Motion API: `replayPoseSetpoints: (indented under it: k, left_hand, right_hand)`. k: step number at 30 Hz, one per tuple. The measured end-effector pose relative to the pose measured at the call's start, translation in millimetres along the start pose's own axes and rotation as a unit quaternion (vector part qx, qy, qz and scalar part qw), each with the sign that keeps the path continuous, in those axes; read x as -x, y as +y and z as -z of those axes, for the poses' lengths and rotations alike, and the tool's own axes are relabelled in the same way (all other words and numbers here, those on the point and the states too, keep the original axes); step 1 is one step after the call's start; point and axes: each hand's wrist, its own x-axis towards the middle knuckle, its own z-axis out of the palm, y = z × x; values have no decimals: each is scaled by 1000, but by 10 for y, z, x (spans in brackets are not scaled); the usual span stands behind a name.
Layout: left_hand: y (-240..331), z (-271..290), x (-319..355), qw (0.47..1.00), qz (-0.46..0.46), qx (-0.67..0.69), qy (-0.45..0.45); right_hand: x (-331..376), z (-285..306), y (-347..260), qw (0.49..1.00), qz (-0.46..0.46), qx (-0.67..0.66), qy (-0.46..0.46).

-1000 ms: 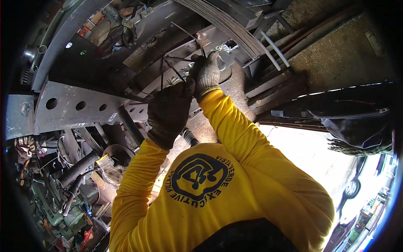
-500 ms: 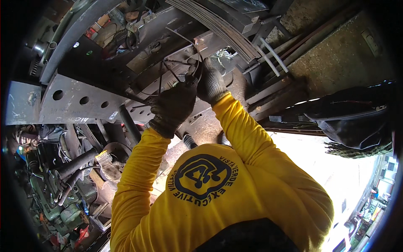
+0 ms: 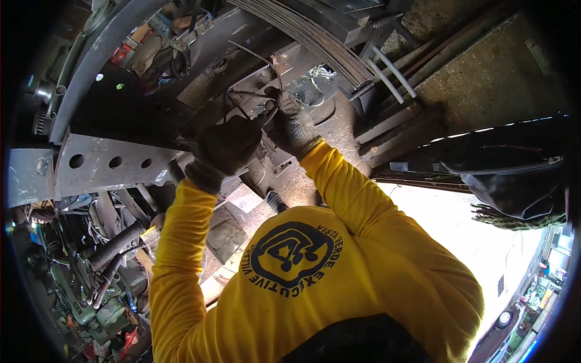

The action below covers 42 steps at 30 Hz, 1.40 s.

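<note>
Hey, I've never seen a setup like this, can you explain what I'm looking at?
There's no robot: a wide fisheye camera on a person's head looks down past yellow sleeves, so straight edges bend near the rim. The hands wear gloves. The left hand and right hand are close together at a bent, thin rod; their exact grip is hidden. Around them are a plate with round holes, stacked thin strips and jumbled metal parts.

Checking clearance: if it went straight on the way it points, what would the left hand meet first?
Probably the gloved right hand, just beyond its fingers, by the thin bent rod; depth there is unclear.
</note>
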Motion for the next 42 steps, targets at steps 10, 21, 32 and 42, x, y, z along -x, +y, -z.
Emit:
replayPoseSetpoints:
  k: [10,21,32,42]
  left_hand:
    - [495,-24,-219,975,184,-84,-86]
    - [-103,194,-265,997,24,-28,-62]
    - [478,-132,-176,969,184,-141,-81]
    - [316,-76,-168,989,125,-73,-3]
  right_hand:
    - [-160,172,-256,975,-35,210,-58]
    - [-174,189,-30,999,-1,-19,-29]
    - [-97,-39,-222,996,-74,47,-31]
    - [-101,-41,-177,997,-44,66,17]
